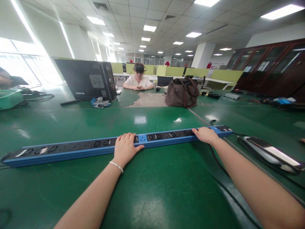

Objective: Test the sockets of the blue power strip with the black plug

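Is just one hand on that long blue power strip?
No: the left hand and the right hand are both on the power strip.

Left fingers (pixel 125 138), right fingers (pixel 196 132) on blue power strip (pixel 82 149), right grip unclear.

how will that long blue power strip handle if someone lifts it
The power strip looks stiff, lying straight along its length. Its boxy profile makes rolling unlikely. The black cable at its right end might drag.
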Motion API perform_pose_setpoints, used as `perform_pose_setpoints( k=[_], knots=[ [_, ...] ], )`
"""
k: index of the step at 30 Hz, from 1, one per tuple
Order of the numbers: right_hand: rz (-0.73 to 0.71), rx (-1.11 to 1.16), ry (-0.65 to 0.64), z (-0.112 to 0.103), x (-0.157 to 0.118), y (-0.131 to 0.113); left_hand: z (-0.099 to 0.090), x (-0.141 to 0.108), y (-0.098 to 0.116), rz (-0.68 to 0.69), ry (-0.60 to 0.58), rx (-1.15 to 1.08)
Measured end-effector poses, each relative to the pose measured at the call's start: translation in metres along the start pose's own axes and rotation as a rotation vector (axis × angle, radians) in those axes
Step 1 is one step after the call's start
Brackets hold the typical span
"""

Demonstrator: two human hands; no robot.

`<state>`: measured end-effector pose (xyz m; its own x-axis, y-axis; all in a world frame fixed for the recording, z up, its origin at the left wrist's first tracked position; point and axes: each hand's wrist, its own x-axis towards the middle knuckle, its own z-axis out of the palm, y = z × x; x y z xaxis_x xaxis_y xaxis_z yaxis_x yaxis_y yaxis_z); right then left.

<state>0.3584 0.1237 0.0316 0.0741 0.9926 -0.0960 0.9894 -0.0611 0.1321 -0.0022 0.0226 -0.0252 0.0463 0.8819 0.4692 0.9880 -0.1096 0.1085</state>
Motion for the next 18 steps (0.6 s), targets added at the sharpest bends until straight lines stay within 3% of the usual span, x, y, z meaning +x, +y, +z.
perform_pose_setpoints(
  k=[6,12,18],
  knots=[
    [-0.002,0.047,-0.003,-0.002,-0.001,0.003,0.001,0.000,-0.001,0.004,0.003,0.006],
    [0.108,0.555,-0.027,-0.009,-0.004,0.024,0.001,-0.001,0.000,-0.003,0.000,0.009],
    [0.123,0.573,-0.040,-0.009,-0.006,0.024,-0.002,0.000,0.002,-0.010,-0.016,0.008]
  ],
)
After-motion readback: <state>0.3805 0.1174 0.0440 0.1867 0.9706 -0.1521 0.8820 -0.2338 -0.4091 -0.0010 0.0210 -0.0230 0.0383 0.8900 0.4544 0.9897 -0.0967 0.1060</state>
